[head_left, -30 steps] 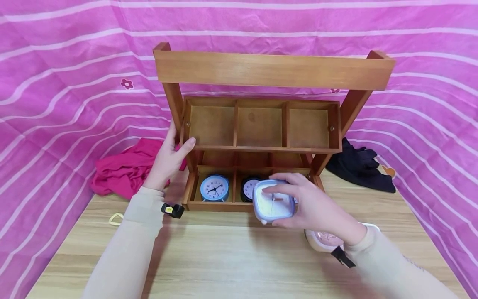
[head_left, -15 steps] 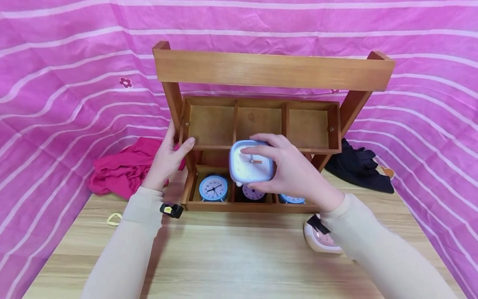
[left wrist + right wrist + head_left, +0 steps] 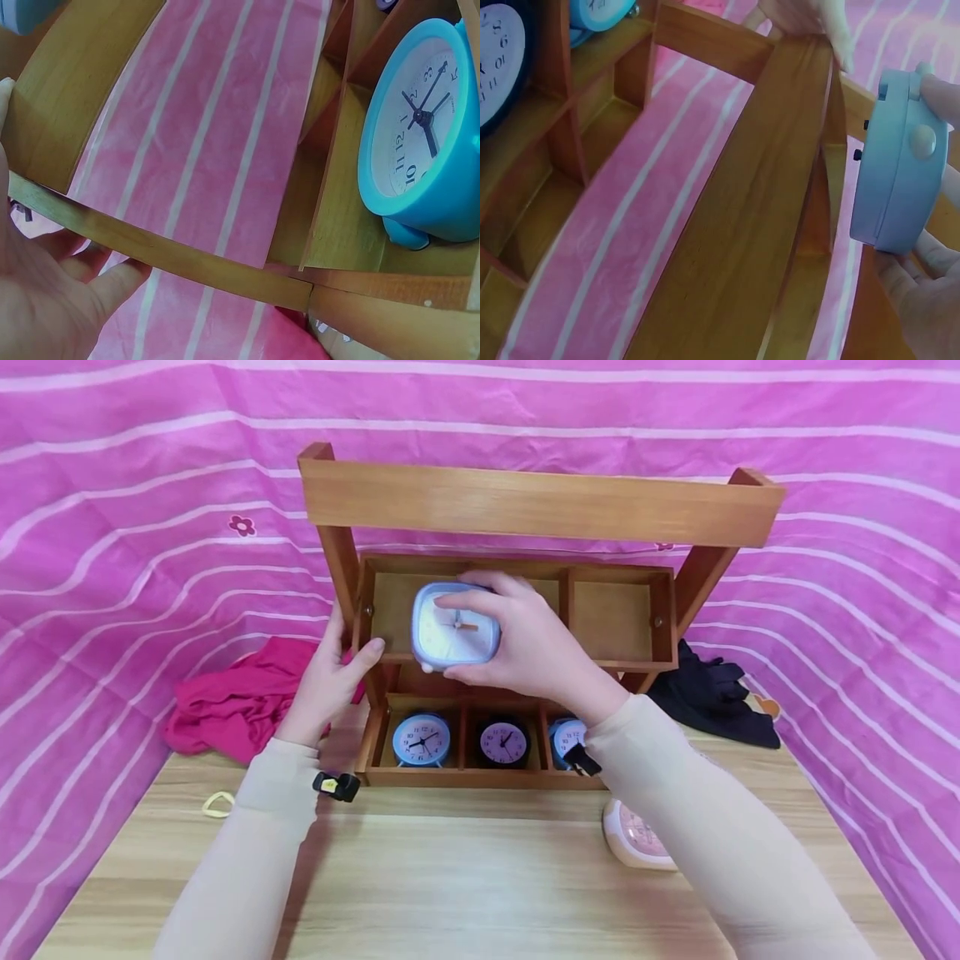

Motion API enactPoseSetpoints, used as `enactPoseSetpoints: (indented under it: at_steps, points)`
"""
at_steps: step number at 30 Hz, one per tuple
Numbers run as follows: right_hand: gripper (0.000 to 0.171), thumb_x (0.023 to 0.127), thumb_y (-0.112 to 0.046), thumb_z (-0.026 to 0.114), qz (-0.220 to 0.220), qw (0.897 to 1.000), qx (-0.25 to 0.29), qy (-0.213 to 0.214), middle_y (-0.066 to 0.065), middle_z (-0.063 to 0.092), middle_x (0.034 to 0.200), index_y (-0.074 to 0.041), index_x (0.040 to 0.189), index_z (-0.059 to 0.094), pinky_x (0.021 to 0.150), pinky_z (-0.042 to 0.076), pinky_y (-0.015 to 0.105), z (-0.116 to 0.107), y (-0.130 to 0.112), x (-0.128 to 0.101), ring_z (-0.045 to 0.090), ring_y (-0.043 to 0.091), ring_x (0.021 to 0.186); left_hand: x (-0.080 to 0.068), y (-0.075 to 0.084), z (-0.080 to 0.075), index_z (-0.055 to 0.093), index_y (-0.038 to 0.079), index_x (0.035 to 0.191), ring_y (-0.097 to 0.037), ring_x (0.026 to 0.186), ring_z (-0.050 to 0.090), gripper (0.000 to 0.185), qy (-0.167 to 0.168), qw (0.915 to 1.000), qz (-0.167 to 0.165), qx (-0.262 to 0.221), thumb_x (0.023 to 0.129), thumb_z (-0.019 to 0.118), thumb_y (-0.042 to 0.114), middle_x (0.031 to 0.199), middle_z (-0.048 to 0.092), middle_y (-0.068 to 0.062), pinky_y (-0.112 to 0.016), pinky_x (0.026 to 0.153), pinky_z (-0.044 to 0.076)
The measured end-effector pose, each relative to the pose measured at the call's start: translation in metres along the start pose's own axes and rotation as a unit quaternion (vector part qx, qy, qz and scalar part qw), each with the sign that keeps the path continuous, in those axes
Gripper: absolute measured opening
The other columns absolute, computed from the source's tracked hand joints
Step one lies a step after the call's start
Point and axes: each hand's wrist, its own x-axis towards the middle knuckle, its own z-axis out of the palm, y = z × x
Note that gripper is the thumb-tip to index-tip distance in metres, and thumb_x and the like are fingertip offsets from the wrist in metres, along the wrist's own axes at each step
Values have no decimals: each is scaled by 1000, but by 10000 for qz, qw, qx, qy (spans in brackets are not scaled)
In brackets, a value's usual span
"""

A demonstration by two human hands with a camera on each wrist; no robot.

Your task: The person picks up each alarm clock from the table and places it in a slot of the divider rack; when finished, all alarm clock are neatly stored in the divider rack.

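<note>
While the left hand (image 3: 330, 681) grips the rack's (image 3: 525, 506) left post, thumb hooked over the front edge of the upper shelf, the right hand (image 3: 525, 643) grasps a square clock (image 3: 454, 632), fingers over its top and thumb beneath. Clock is at the mouth of the upper shelf's left compartment, face toward the camera, above the lower shelf. Lower shelf holds three round clocks: blue clock (image 3: 422, 739) left, black clock (image 3: 503, 743) middle, a third partly behind the right sleeve. Pink clock (image 3: 633, 839) lies on the table (image 3: 450, 877) near the right forearm.
</note>
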Motion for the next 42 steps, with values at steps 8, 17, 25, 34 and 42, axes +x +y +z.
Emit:
enactPoseSetpoints:
  at_steps: [8, 17, 25, 34, 42]
  points:
    - [70, 76, -43, 94, -64, 9998, -45, 177, 11, 54, 149, -21, 138, 70, 100, 52, 35, 14, -3, 26, 50, 25, 133, -2, 1, -6, 10, 48, 165, -28, 157, 24, 87, -25, 10000, 51, -12, 103, 67, 27, 173, 20, 7, -65, 117, 35]
    - [71, 78, -44, 93, 108, 9999, -59, 24, 9, 48, 155, -22, 140, 68, 105, 50, 33, 37, -5, 48, 43, 27, 141, -2, -1, -8, 9, 48, 165, -26, 156, 26, 86, -62, 9999, 105, -55, 103, 66, 28, 172, 20, 8, -60, 118, 37]
    - [71, 80, -45, 91, 518, 9978, -373, -184, 9, 41, 160, -23, 143, 66, 108, 50, 35, 50, 2, 52, 38, 29, 145, 0, -2, -7, 9, 48, 166, -31, 155, 28, 88, -115, 9999, 55, 103, 103, 67, 29, 173, 21, 3, -63, 117, 36]
    - [72, 84, -47, 87, 596, 9945, -780, -359, 9, 37, 164, -27, 148, 61, 118, 41, 45, 59, 5, 53, 38, 32, 147, 2, -1, -3, 11, 49, 165, -30, 154, 30, 88, -162, 9997, 145, 111, 102, 68, 28, 172, 22, 5, -61, 119, 34]
    - [66, 90, -58, 73, 567, 9897, -1080, -745, 8, 34, 166, -33, 150, 59, 127, -10, 53, 64, 5, 50, 31, 31, 154, -1, 0, -4, 10, 53, 164, -30, 154, 31, 87, -162, 9998, 70, 125, 102, 68, 32, 171, 24, 5, -64, 116, 37]
